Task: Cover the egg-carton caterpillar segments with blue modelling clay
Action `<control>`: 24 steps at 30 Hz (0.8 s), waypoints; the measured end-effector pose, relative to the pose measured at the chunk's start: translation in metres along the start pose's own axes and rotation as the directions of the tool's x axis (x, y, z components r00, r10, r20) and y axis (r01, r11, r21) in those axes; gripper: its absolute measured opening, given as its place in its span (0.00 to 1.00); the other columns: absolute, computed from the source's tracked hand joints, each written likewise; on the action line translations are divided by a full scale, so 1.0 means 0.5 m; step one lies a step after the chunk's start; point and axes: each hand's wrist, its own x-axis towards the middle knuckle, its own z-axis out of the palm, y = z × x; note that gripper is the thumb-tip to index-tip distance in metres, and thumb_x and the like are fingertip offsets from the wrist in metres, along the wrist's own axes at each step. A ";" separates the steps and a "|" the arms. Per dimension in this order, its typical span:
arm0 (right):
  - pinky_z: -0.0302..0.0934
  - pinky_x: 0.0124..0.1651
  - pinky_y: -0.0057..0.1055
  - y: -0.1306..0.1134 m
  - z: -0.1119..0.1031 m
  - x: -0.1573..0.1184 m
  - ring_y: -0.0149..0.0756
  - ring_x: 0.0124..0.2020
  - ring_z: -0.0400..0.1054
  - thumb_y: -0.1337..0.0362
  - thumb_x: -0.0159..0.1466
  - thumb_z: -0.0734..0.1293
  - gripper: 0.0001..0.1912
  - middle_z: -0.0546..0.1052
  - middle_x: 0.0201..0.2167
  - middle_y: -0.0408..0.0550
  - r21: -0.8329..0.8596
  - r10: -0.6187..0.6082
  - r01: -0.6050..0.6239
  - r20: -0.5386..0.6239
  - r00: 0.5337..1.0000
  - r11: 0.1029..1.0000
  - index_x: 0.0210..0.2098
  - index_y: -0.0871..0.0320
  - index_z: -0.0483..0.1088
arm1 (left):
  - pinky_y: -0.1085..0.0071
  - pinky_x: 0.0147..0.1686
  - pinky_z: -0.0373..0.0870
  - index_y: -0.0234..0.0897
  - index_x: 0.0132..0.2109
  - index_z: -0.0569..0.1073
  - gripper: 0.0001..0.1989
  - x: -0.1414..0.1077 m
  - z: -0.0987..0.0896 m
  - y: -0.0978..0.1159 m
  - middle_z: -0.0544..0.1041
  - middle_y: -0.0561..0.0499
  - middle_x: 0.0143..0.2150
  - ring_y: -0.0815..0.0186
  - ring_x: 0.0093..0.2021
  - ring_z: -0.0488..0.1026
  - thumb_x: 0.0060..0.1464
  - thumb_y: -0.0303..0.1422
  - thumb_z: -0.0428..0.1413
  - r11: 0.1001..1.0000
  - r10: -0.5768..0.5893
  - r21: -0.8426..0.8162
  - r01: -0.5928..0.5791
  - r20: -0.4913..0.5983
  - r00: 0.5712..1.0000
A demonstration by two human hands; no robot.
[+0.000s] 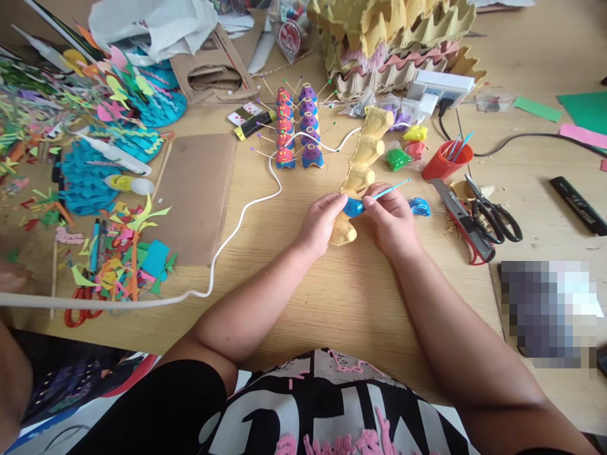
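My left hand [318, 222] is closed on a yellow strip cut from an egg carton [364, 158], which stretches away from me over the table. Blue clay [352, 206] covers one of its cups near my end. From the right, my right hand [392, 218] pinches a thin light-blue clay modelling tool [397, 186] and touches the strip beside the clay. Just past that hand lies a lump of blue clay [420, 206]. Two painted carton caterpillars, one red [285, 129] and one purple [309, 126], stand farther back.
Stacked egg trays [389, 47] rise behind a white power strip [441, 85]. To the right are a red cup [446, 161], a box cutter [458, 215] and black scissors [493, 208]. A white cable [244, 215] crosses left, near cardboard [194, 196] and paper scraps [126, 262].
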 end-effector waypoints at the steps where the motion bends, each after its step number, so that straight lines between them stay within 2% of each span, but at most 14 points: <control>1: 0.69 0.48 0.36 -0.001 0.001 0.000 0.36 0.39 0.68 0.40 0.59 0.84 0.26 0.73 0.35 0.41 -0.007 -0.005 0.005 -0.002 1.000 1.000 0.34 0.51 0.73 | 0.72 0.38 0.70 0.38 0.32 0.79 0.21 0.000 -0.001 0.000 0.79 0.54 0.31 0.70 0.33 0.75 0.56 0.49 0.74 1.000 0.004 -0.001 -0.004 0.002 1.000; 8: 0.67 0.46 0.37 0.003 -0.005 0.001 0.36 0.38 0.66 0.39 0.60 0.83 0.26 0.71 0.36 0.41 0.065 0.041 -0.043 0.032 0.999 0.997 0.35 0.50 0.71 | 0.71 0.41 0.73 0.38 0.33 0.79 0.20 -0.002 0.005 0.007 0.81 0.53 0.33 0.69 0.35 0.78 0.58 0.48 0.74 0.999 -0.033 -0.009 0.033 0.006 0.999; 15: 0.65 0.46 0.35 0.003 -0.002 -0.003 0.34 0.38 0.66 0.45 0.59 0.85 0.24 0.72 0.36 0.40 0.103 0.029 -0.032 0.030 0.999 0.994 0.35 0.50 0.73 | 0.73 0.38 0.72 0.37 0.32 0.80 0.20 -0.002 0.002 0.006 0.81 0.54 0.31 0.71 0.33 0.77 0.53 0.48 0.76 0.996 -0.016 -0.082 0.018 0.031 0.999; 24: 0.65 0.46 0.35 0.001 -0.005 -0.003 0.35 0.38 0.66 0.47 0.59 0.86 0.22 0.73 0.35 0.41 0.183 0.053 -0.063 0.056 0.997 0.981 0.33 0.51 0.75 | 0.72 0.40 0.74 0.38 0.33 0.80 0.15 -0.007 0.012 0.020 0.83 0.54 0.32 0.70 0.33 0.79 0.61 0.42 0.72 0.989 -0.098 -0.110 0.096 -0.013 0.995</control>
